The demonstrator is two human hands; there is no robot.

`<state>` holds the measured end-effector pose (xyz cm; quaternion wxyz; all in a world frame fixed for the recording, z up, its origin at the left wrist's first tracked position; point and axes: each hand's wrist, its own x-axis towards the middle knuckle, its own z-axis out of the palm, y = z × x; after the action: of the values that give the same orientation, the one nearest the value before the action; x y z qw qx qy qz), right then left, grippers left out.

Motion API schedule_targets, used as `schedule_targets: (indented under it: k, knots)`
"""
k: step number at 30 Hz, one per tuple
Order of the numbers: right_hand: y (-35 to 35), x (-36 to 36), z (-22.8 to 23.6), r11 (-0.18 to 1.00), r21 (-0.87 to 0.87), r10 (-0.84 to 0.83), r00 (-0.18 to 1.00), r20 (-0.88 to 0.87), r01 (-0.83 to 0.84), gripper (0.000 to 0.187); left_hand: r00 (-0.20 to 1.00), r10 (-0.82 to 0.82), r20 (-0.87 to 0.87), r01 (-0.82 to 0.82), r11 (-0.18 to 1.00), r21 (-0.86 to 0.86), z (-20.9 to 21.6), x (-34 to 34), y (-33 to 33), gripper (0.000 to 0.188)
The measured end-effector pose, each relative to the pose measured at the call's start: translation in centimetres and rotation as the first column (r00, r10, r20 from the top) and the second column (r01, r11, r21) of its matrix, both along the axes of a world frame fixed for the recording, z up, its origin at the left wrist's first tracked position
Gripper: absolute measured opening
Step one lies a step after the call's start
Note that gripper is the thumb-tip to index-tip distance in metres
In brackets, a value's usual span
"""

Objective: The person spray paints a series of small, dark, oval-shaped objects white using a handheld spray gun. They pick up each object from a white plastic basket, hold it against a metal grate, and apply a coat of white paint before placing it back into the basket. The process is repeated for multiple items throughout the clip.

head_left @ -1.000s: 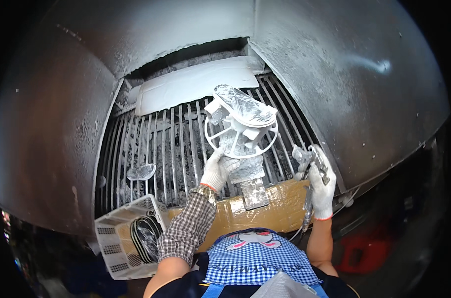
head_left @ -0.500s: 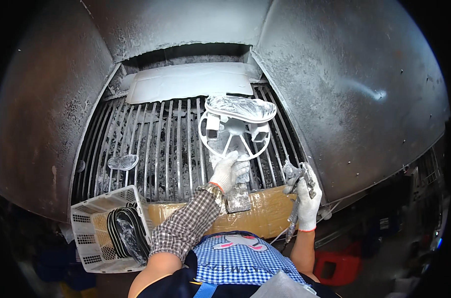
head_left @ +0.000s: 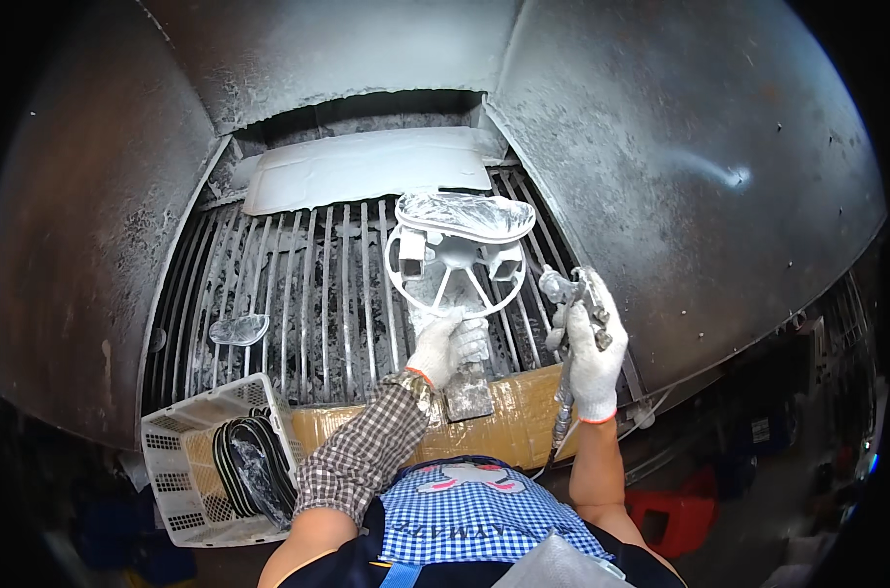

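My left hand [head_left: 440,348], in a white knit glove with an orange cuff, is closed at the near rim of a white spoked turntable [head_left: 461,253]. Its fingertips are partly hidden under the rim. Two square-tube supports on the turntable bear a shoe sole [head_left: 464,214] with clear film over its top and a white edge all round. In my gloved right hand [head_left: 597,358] is a paint-caked spray gun [head_left: 560,286], held upright to the right of the turntable, nozzle towards the left. A hose runs down from its handle.
Metal bars [head_left: 317,294] form a grate inside a spray booth with tall side walls [head_left: 680,196]. A pale board [head_left: 366,167] lies at the back. Another film-covered sole [head_left: 239,330] rests on the left bars. Front left, a white basket [head_left: 175,495] holds several dark soles.
My right hand has raised the spray gun and brought it slightly left, closer to the turntable. My left hand keeps its hold, and the whole view has shifted a little.
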<state>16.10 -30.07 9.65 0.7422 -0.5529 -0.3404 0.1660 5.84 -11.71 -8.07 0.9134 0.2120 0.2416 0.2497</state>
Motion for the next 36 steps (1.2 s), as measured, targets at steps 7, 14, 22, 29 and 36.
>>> schedule_targets:
  k: [7, 14, 22, 29, 36]
  knots:
    - [1.1, -0.3, -0.5, 0.987, 0.072, 0.149, 0.988, -0.040, -0.146, 0.051, 0.996, -0.056, 0.070, 0.058, 0.998, -0.024, -0.1, -0.2, -0.4, 0.028]
    - [1.0, -0.9, -0.1, 0.991, 0.055, 0.123, 0.991, -0.050, -0.120, 0.053, 0.972, -0.192, -0.135, 0.205, 0.975, 0.090, 1.8, -1.2, -1.7, 0.031]
    - [-0.1, 0.5, -1.1, 0.998, 0.028, -0.062, 0.998, -0.006, 0.062, 0.052, 0.999, -0.032, 0.032, 0.025, 0.980, 0.198, 5.9, -1.1, -1.5, 0.028]
    - [-4.0, 1.7, -5.5, 0.996, -0.064, -0.061, 0.998, -0.030, 0.059, 0.056, 0.924, 0.361, 0.126, -0.365, 0.931, 0.013, 8.9, 4.5, 1.1, 0.032]
    - [-6.3, 1.4, -9.7, 0.978, -0.183, -0.085, 0.992, 0.094, 0.101, 0.055, 0.915, 0.403, 0.014, -0.396, 0.892, 0.218, 10.2, 9.8, 4.2, 0.019]
